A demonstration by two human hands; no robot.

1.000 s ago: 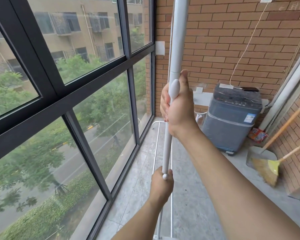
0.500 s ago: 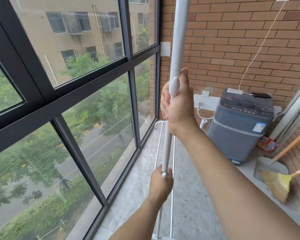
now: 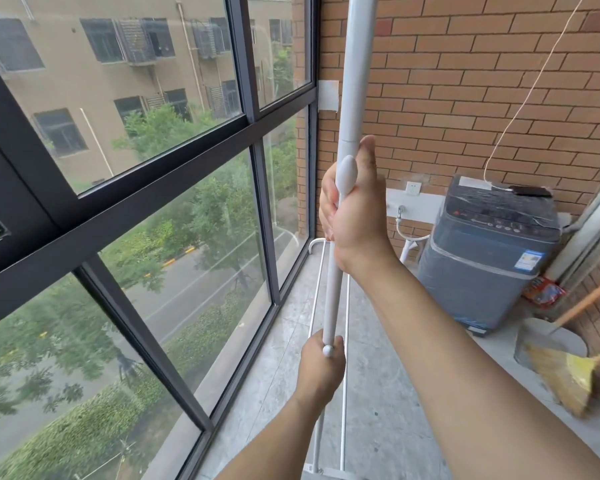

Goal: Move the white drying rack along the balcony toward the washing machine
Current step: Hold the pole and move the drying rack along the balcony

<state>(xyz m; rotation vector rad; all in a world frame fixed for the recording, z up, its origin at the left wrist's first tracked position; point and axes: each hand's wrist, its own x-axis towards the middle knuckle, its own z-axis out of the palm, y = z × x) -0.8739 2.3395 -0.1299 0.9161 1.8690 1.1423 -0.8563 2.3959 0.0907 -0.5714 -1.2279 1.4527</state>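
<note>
The white drying rack (image 3: 355, 74) stands upright in front of me, its pole rising out of the top of the view and its thin base rails running along the floor by the window. My right hand (image 3: 355, 213) grips the pole high up, thumb pointing up. My left hand (image 3: 323, 368) grips the same pole lower down, near a small white knob. The grey washing machine (image 3: 482, 258) stands against the brick wall at the far end, to the right of the rack.
A dark-framed glass window wall (image 3: 146, 209) runs along the left. At right, a broom (image 3: 565, 375) and dustpan (image 3: 548, 344) lean by the brick side wall. A tap (image 3: 399, 214) and hose sit left of the machine. A cord (image 3: 520, 109) hangs above it.
The washing machine and far wall have grown larger and shifted right in view. Both hands keep the same grip on the pole as it travels along the balcony.
</note>
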